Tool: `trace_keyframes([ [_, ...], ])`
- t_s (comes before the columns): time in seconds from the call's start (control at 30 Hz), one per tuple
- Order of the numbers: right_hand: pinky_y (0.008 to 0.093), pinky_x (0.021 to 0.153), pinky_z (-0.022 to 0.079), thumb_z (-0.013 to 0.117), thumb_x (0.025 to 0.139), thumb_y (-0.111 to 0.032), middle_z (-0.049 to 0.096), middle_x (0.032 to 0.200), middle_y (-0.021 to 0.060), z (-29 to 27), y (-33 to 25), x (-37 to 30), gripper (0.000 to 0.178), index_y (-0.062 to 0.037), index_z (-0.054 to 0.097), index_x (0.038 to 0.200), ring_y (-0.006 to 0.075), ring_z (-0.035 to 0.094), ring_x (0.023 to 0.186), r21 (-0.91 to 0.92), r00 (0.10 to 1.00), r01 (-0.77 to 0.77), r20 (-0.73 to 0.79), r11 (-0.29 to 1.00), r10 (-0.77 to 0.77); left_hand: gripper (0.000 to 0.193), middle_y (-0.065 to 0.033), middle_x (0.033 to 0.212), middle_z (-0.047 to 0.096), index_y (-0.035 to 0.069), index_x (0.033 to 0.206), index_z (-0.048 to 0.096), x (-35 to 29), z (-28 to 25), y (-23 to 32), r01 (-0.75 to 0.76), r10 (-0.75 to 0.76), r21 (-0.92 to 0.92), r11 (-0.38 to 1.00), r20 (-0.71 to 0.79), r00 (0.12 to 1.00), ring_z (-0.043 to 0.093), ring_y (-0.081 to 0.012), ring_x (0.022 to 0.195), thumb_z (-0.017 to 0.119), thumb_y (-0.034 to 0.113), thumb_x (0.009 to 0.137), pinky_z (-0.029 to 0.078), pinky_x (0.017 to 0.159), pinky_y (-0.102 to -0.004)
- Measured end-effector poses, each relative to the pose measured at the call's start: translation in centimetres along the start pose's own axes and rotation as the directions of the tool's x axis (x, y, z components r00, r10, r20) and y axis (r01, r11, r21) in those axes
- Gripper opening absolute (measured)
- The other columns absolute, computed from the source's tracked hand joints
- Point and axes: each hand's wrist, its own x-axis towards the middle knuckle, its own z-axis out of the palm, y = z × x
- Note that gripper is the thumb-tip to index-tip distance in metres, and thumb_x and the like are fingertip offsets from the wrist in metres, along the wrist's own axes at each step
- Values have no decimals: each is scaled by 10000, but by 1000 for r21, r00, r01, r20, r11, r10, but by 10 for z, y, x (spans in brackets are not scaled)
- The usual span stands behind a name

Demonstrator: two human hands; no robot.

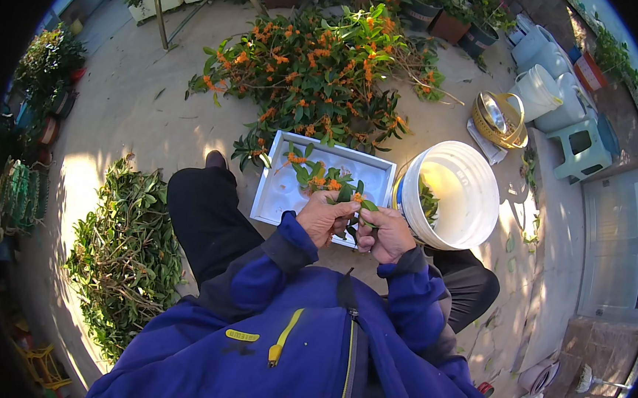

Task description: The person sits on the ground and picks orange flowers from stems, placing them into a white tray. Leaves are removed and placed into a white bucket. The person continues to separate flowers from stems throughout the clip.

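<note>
Picking step, apparently — left hand [323, 217] and right hand [387, 235] pinch flowering sprig [357, 198] over white tray [269, 192] — next likely needs gentle pluck.

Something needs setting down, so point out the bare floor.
Mostly bare concrete lies between the flowering branches and the potted plants at far left, beyond the leafy pile. It's crowded in front: the white box and white bucket stand close together, left hand and right hand nearby.
</note>
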Motion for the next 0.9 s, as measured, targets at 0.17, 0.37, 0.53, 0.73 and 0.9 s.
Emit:
trace_keyframes([
  [0.17, 280, 478, 342, 625, 929, -188, 495, 648, 12, -12, 8, 10, 147, -98, 552, 839, 137, 448, 501, -4, 998, -64, 6, 998, 64, 106, 0, 699, 571, 15, 923, 625, 3, -2, -7, -4, 4, 4, 1000, -56, 998, 429, -64, 510, 699, 80, 885, 333, 463, -213],
  [0.37, 283, 435, 322, 641, 917, -161, 506, 632, 26, -7, 16, 12, 101, -97, 575, 873, 140, 455, 477, 28, 997, -32, -70, 999, 34, 117, -8, 726, 562, 19, 918, 593, 4, -2, -11, -39, 35, -32, 999, -118, 992, 437, -78, 534, 697, 52, 874, 352, 483, -221],
  [0.53, 280, 447, 323, 627, 918, -154, 476, 640, 20, 4, 19, 10, 130, -78, 550, 848, 124, 428, 481, 4, 991, -29, -131, 1000, 30, 105, 4, 715, 538, 13, 920, 595, 5, 2, -15, -52, 37, -86, 995, -164, 986, 423, -76, 534, 684, 54, 882, 345, 485, -227],
  [0.73, 255, 407, 296, 612, 903, -92, 451, 629, 2, 17, 55, 4, 110, -51, 573, 810, 99, 398, 464, -107, 984, -10, -176, 994, -9, 127, 0, 725, 529, -11, 943, 615, 32, -37, 2, -126, 77, -152, 980, -290, 954, 406, -71, 541, 690, 78, 891, 332, 486, -244],
  [0.9, 221, 412, 297, 601, 901, -81, 459, 623, -17, -2, 22, -4, 90, -11, 640, 862, 63, 406, 473, -214, 941, 215, -217, 953, -261, 152, 3, 708, 528, -1, 925, 609, 36, -53, 6, -119, 112, -2, 993, -306, 945, 405, -65, 522, 714, 99, 882, 324, 463, -245],
])
